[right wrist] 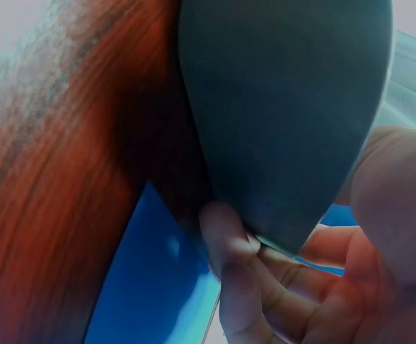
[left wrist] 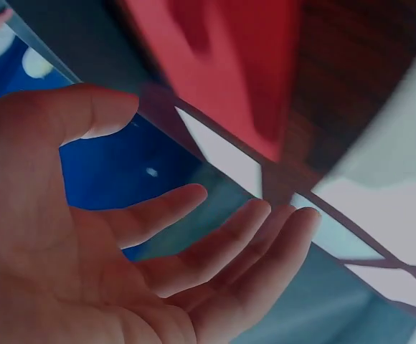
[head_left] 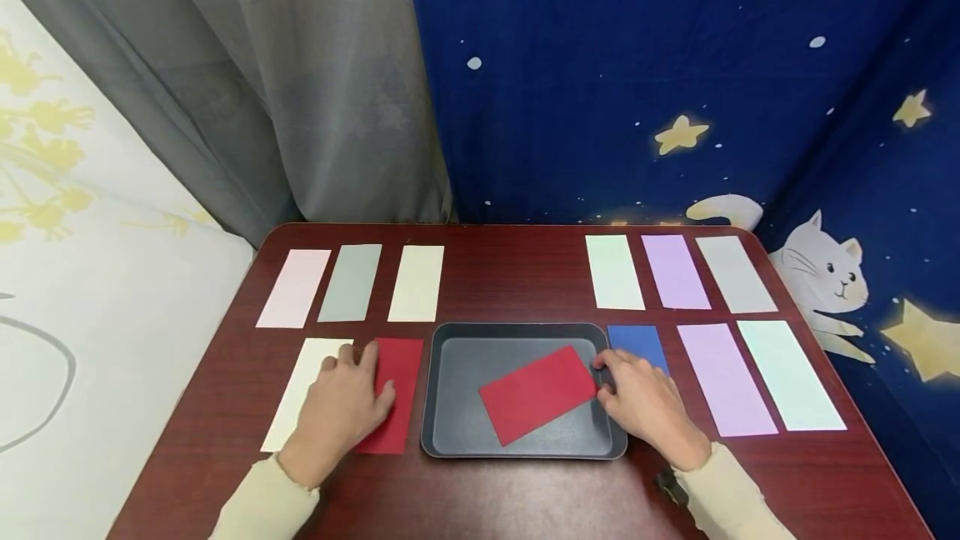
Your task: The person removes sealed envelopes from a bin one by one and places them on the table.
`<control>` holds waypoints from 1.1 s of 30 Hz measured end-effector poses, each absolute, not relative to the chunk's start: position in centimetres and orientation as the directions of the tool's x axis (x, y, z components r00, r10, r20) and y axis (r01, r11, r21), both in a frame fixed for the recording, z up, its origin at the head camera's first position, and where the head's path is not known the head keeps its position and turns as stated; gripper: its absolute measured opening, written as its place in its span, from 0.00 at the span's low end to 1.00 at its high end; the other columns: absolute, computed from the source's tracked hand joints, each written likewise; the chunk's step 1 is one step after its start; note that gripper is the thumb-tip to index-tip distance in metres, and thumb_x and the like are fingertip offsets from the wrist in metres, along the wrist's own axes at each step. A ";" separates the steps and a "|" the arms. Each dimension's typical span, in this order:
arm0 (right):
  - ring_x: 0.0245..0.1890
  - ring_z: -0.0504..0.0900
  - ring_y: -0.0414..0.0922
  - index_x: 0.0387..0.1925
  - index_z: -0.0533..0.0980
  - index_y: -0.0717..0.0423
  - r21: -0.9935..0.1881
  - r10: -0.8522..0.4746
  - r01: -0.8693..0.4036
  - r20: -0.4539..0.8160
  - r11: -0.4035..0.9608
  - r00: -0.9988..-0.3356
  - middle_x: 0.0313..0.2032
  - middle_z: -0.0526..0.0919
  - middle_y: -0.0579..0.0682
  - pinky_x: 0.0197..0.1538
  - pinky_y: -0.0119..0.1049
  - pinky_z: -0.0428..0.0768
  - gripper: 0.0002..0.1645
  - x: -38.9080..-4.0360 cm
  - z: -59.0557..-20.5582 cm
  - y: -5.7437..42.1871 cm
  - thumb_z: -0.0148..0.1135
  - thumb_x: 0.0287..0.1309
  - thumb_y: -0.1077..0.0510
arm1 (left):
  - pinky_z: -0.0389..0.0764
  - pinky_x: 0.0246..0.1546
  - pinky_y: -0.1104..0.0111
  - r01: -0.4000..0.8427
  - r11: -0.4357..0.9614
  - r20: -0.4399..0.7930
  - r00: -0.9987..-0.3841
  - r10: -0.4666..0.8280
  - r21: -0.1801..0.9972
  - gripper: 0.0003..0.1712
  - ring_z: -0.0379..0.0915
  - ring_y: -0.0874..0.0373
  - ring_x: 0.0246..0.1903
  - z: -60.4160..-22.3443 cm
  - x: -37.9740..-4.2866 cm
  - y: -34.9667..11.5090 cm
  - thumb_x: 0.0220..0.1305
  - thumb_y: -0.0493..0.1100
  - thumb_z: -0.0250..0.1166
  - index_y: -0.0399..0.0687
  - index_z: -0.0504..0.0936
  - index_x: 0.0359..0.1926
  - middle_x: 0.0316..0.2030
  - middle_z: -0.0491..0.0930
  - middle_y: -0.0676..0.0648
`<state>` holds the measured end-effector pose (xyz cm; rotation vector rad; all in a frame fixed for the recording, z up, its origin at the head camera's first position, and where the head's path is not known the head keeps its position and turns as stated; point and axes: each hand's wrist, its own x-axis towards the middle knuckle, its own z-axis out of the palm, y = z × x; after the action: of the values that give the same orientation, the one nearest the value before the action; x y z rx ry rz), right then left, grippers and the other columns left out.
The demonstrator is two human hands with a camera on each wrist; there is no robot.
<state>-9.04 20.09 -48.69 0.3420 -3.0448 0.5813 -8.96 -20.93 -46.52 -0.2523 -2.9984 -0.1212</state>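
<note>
A dark grey baking tray (head_left: 452,440) stands in the middle of the table. At a slant in the tray lies a red card (head_left: 536,397), its right end close to the right hand's fingertips. My right hand (head_left: 647,407) grips the tray's right edge with curled fingers; its wrist view shows the dark outer wall (right wrist: 280,122) against them. A blue card (head_left: 637,344) is partly behind this hand. My left hand (head_left: 341,402) is over a second red card (head_left: 401,407) and a cream card (head_left: 288,411), partly covering both. Its wrist view shows loosely bent fingers (left wrist: 215,251) holding nothing.
At the back left are pink (head_left: 294,288), grey (head_left: 350,282) and cream (head_left: 417,282) cards. Pale green (head_left: 615,272), purple (head_left: 676,271) and grey (head_left: 737,274) cards lie back right. A purple card (head_left: 727,379) and a mint card (head_left: 791,375) lie in front of them. Curtains hang behind.
</note>
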 end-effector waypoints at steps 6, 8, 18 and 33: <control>0.21 0.70 0.40 0.45 0.80 0.53 -0.360 -0.209 -0.216 0.059 0.908 -0.976 0.36 0.78 0.46 0.19 0.35 0.68 0.19 -9.1 -48.7 20.2 0.70 0.48 0.59 | 0.82 0.23 0.53 0.300 0.954 0.177 -0.940 0.293 0.015 0.35 0.75 0.37 0.38 -46.1 -9.1 -17.3 0.56 0.56 0.65 0.37 0.75 0.59 0.46 0.73 0.31; 0.21 0.70 0.40 0.45 0.80 0.52 -0.360 -0.210 -0.216 0.057 0.908 -0.976 0.36 0.77 0.46 0.19 0.35 0.68 0.19 -9.1 -48.7 20.2 0.70 0.49 0.59 | 0.81 0.22 0.56 0.345 0.939 0.197 -0.920 0.338 0.000 0.35 0.75 0.39 0.37 -46.0 -9.1 -16.1 0.56 0.56 0.65 0.37 0.75 0.58 0.44 0.74 0.32; 0.21 0.70 0.40 0.46 0.80 0.53 -0.362 -0.208 -0.214 0.055 0.907 -0.977 0.37 0.78 0.47 0.19 0.35 0.68 0.19 -9.1 -48.9 20.2 0.70 0.49 0.59 | 0.81 0.23 0.60 0.512 0.853 0.243 -0.819 0.519 -0.096 0.33 0.76 0.42 0.35 -45.8 -8.9 -10.4 0.58 0.58 0.64 0.40 0.75 0.56 0.43 0.75 0.35; 0.20 0.70 0.41 0.45 0.80 0.51 -0.356 -0.202 -0.213 0.069 0.910 -0.977 0.38 0.79 0.47 0.19 0.36 0.68 0.18 -9.1 -48.9 20.2 0.69 0.48 0.59 | 0.78 0.20 0.69 0.601 0.770 0.157 -0.757 0.634 -0.216 0.34 0.75 0.51 0.32 -46.7 -7.5 -5.2 0.59 0.65 0.64 0.49 0.76 0.57 0.39 0.75 0.42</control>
<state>-9.07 20.16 -48.87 0.3308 -3.0397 0.5722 -7.46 -5.20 -46.66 -0.9708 -2.7441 0.2240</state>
